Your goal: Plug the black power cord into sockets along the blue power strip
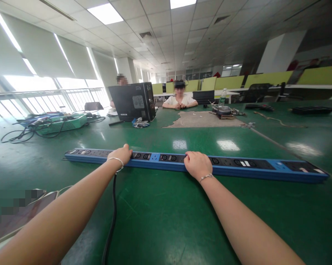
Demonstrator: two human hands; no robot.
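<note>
A long blue power strip (155,157) with black socket sections lies across the green table (152,221) in front of me. My left hand (120,155) is wrapped over it left of the middle, with the thumb side on the far edge. Right of the middle, my right hand (198,164) grips the same strip, its fingers curled over the top and the fingertips partly hidden. Below my left wrist a black cable (113,217) runs down toward the near edge. Both wrists wear thin bracelets.
A green basket (63,125) of cables stands at the left. Behind the strip are a black computer case (131,102), gloves (140,123) and a water bottle (222,97). Two people sit beyond. A blurred tablet-like object (25,217) lies at lower left.
</note>
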